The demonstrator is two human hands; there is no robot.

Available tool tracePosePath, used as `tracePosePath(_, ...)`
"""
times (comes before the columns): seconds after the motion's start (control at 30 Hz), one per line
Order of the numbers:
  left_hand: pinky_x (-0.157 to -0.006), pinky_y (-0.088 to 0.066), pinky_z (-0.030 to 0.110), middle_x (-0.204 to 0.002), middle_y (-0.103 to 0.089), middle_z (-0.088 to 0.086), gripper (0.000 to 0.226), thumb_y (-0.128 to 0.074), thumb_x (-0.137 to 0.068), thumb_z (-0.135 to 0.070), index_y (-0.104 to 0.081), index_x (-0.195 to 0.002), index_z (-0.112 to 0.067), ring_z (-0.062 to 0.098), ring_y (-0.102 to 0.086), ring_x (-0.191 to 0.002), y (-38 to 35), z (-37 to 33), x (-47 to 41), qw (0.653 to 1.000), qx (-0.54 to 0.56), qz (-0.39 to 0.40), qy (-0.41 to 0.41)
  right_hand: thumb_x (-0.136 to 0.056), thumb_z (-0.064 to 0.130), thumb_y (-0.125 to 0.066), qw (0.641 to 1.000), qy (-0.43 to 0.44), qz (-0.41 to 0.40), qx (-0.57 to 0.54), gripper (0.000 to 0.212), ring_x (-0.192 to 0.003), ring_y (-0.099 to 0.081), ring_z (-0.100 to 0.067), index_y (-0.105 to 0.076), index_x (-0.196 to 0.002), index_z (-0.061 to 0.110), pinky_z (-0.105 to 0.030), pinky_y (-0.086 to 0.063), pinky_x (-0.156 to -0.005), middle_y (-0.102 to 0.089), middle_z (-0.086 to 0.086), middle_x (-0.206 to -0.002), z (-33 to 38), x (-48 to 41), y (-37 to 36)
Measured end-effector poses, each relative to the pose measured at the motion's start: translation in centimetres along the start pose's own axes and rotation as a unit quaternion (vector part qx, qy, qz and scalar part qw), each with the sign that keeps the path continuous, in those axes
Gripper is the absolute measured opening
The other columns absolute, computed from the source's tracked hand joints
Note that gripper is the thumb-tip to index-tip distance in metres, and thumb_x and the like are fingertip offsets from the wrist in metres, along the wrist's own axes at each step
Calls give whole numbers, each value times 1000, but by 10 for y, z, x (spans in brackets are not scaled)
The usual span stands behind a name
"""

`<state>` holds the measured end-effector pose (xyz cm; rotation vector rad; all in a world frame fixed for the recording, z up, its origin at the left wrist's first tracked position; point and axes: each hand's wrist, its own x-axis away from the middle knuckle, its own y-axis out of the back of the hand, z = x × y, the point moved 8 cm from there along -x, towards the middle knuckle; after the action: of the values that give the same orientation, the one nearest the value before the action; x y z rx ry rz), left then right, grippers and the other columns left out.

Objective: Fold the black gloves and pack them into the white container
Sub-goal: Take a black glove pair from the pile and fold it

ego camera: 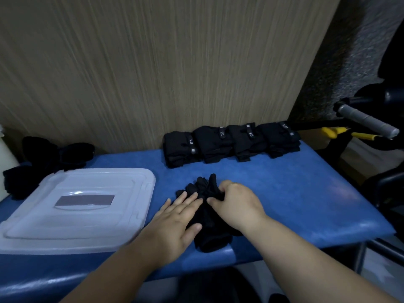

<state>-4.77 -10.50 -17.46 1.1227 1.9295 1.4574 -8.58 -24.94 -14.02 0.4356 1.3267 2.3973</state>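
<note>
A black glove lies on the blue padded bench, fingers pointing away from me. My left hand rests flat on its left side with straight fingers. My right hand grips the glove's bunched finger part, fingers curled into the cloth. The white container sits to the left with its lid on. Along the back edge stand several folded black gloves in a row. More loose black gloves lie in a heap at the far left.
A wood-grain wall panel rises right behind the bench. To the right, off the bench, are a grey-handled bar and yellow-handled pliers. A white object stands at the left edge.
</note>
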Motion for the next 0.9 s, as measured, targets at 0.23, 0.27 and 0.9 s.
tracePosePath(0.23, -119, 11, 27, -154, 10, -25, 58, -28, -102, -46, -3, -153, -34, -5, 20, -140, 0, -48, -39, 999, 28, -7, -19, -89, 37, -63, 992, -16, -56, -108, 25, -79, -54, -15, -43, -100, 25, -27, -41, -65, -50, 10, -79, -38, -6, 40)
tracePosePath(0.27, -119, 10, 28, -156, 8, -22, 57, -29, -102, -44, -5, -153, -32, -4, 19, -141, 0, -57, -47, 999, 32, -11, -22, -89, 36, -63, 991, -21, -66, -111, 27, -77, -53, -15, -43, -103, 26, -27, -39, -63, -47, 12, -76, -46, -6, 47)
tracePosePath(0.9, -120, 11, 41, -159, 18, -13, 67, -18, -99, -58, 7, -153, -28, 5, 20, -145, -21, -88, -107, 997, -68, 31, 37, -103, 41, -22, 987, 15, 51, 151, 58, -146, 19, -15, -1, -154, 25, -43, 6, -120, 9, 10, -161, -104, -20, 35)
